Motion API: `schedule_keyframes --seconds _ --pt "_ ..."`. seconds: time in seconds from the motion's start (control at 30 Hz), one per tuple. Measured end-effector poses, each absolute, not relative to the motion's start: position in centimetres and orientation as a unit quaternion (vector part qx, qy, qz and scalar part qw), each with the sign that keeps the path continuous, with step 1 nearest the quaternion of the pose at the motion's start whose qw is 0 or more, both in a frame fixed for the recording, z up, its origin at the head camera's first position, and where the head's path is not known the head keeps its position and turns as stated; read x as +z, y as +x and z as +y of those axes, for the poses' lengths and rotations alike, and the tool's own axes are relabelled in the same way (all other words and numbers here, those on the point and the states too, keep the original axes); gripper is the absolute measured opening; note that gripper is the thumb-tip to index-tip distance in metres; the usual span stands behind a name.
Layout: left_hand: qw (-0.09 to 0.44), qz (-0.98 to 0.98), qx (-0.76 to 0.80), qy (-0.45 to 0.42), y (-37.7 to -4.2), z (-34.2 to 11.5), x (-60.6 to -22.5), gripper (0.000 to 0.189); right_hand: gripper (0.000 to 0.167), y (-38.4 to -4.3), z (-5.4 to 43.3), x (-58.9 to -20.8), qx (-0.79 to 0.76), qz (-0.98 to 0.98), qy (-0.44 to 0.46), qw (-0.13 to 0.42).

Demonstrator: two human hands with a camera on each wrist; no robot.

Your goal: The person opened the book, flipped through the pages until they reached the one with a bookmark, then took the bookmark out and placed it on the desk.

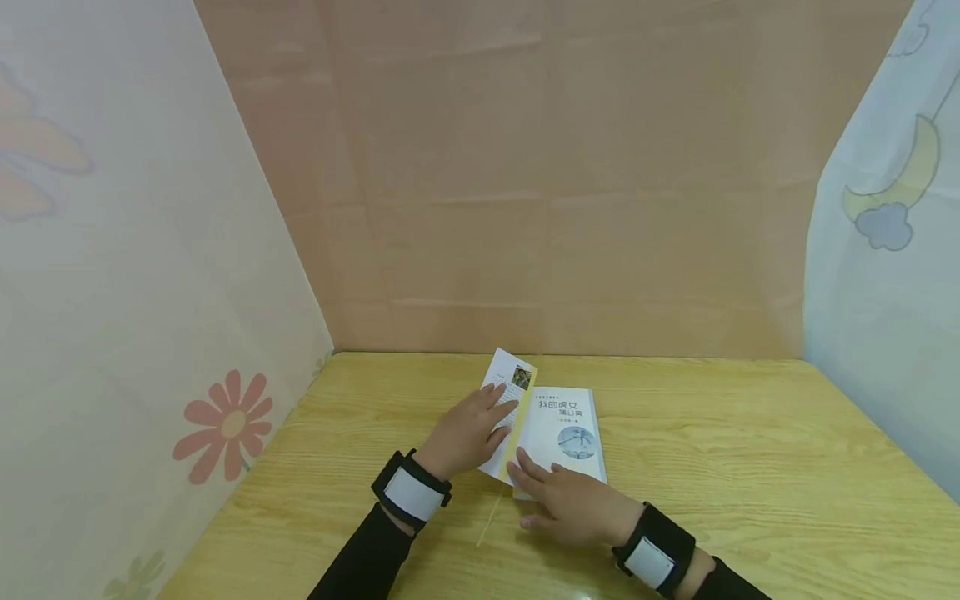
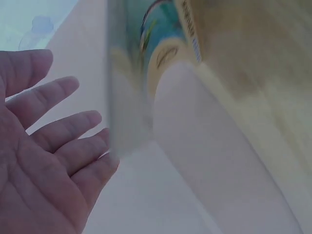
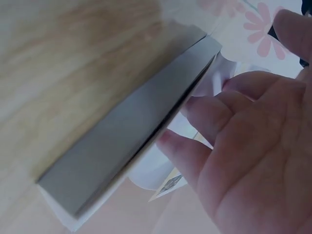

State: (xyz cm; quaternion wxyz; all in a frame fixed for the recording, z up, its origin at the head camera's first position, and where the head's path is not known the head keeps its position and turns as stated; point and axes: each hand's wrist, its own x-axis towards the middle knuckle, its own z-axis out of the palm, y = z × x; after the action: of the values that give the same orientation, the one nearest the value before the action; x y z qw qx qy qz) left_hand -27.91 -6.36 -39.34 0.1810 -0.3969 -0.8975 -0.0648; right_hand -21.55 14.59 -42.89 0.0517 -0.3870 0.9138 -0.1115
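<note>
A book with a white title page (image 1: pixel 558 408), printed with blue-grey lettering and a round blue picture, lies on the table. To its left a white leaf with a yellow edge strip and a small photo (image 1: pixel 510 371) stands raised at a slant. My left hand (image 1: pixel 468 429) rests on that leaf with its fingers extended. Over the title page's lower edge is my right hand (image 1: pixel 573 504), fingers spread. The right wrist view shows its fingertips at the edge of the book's page block (image 3: pixel 131 131). A colourful printed cover (image 2: pixel 168 39) appears in the left wrist view, partly blurred.
Wood-grain table (image 1: pixel 712 450) surrounds the book. A thin pale strip (image 1: pixel 491 517) lies below the book. Behind stands a brown backdrop (image 1: pixel 562 183); white sheets with a flower (image 1: pixel 228 425) and a moon (image 1: pixel 900 175) flank the table.
</note>
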Motion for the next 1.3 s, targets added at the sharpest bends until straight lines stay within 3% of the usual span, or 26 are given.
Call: schedule_keyframes --seconds 0.2,0.47,0.83,1.13,1.3 --pt "0.144 -0.909 -0.038 -0.389 -27.7 -5.2 -40.7 0.037 0.070 -21.5 14.6 -42.6 -0.124 0.914 -0.378 0.077" --pt "0.130 -0.911 -0.015 -0.391 -27.6 -5.2 -41.7 0.034 0.068 -21.3 14.4 -42.4 -0.121 0.912 -0.386 0.069" --pt "0.026 -0.931 -0.075 -0.356 -28.8 -5.6 -43.1 0.043 0.066 -21.6 15.2 -42.1 -0.133 0.912 -0.378 0.087" --pt "-0.009 -0.927 -0.128 -0.351 -29.7 -6.0 -43.4 0.049 0.066 -22.0 16.2 -41.3 -0.132 0.920 -0.350 0.114" --pt "-0.021 -0.927 -0.145 -0.345 -29.8 -5.9 -43.3 0.048 0.072 -22.6 17.6 -41.0 -0.133 0.928 -0.332 0.102"
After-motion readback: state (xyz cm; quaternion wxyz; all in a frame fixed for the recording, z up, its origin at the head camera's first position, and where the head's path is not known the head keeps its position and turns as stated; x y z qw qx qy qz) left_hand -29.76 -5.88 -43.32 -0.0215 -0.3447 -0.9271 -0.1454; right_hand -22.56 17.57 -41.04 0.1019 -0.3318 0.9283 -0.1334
